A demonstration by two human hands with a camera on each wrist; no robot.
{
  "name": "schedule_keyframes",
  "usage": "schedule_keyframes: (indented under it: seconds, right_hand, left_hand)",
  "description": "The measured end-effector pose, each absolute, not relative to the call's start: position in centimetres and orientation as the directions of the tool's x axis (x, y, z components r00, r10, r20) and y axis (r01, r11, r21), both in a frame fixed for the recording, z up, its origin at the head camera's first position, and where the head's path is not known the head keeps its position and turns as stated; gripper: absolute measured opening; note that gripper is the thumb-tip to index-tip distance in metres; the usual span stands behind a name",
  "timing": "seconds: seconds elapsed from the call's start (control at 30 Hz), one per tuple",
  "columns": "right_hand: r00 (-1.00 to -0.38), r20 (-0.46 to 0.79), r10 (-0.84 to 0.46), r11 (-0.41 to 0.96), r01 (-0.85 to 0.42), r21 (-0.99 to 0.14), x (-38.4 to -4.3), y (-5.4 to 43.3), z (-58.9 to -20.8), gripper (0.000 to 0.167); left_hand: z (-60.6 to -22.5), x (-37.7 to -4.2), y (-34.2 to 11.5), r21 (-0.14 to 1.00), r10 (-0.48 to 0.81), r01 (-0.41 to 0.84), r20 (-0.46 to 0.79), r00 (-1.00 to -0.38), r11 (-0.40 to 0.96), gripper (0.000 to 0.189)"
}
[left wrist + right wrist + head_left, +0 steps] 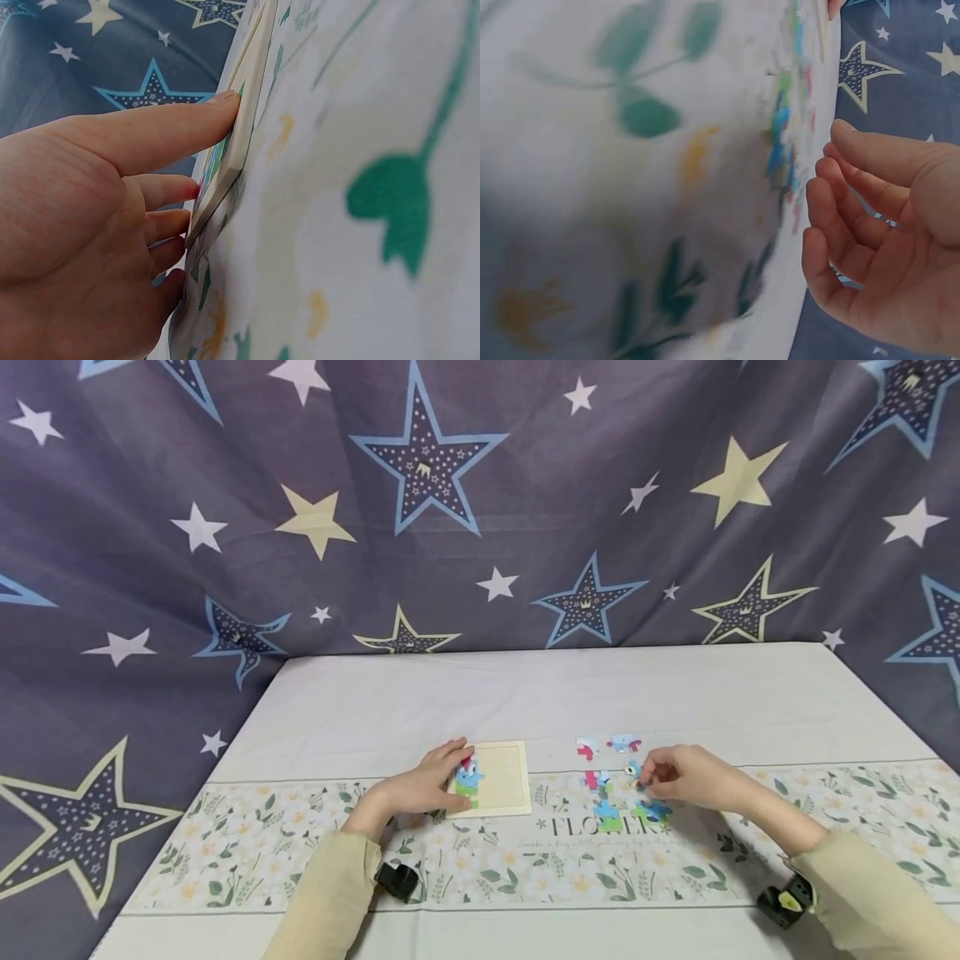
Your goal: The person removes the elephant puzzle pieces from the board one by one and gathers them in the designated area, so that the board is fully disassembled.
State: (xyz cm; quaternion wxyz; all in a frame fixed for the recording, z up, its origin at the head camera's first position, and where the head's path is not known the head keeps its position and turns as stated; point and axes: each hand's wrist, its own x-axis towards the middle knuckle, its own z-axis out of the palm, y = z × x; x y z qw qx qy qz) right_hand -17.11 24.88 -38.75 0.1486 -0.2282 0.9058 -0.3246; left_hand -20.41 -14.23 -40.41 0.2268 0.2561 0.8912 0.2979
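A shallow wooden puzzle tray [504, 778] lies on the table with a joined strip of colourful jigsaw pieces [468, 781] along its left side. My left hand [426, 783] rests at the tray's left side, fingers spread, with the thumb [180, 127] on its near rim. Right of the tray, my right hand [686, 777] hovers with bent fingers over loose jigsaw pieces. Its fingertips overlap a blue piece [632, 771] in the head view. In the right wrist view the fingers [844, 217] are loosely curled, and nothing shows between them and the thumb.
Other loose pieces lie around the right hand: a white-and-red one [587, 748], a blue-and-pink one [625, 742], and blue-and-green ones [607, 817] nearer me. A floral band crosses the white tablecloth [525, 693]. A dark star-patterned curtain [480, 552] hangs behind.
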Motion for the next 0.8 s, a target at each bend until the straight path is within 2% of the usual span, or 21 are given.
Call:
schedule_keyframes:
  seconds: [0.33, 0.8]
  right_hand:
    - [-0.843, -0.101, -0.529, 0.696, -0.362, -0.62, -19.1, 21.2, -37.3, 0.005]
    - [-0.843, -0.024, -0.537, 0.697, -0.427, -0.576, -21.7, 15.6, -37.6, 0.003]
  left_hand:
    - [-40.8, -20.5, -14.2, 0.667, 0.588, 0.302, -0.253, -0.768, 0.681, 0.081]
    - [-40.6, -20.4, -14.6, 0.69, 0.601, 0.3, -0.243, -0.761, 0.659, 0.083]
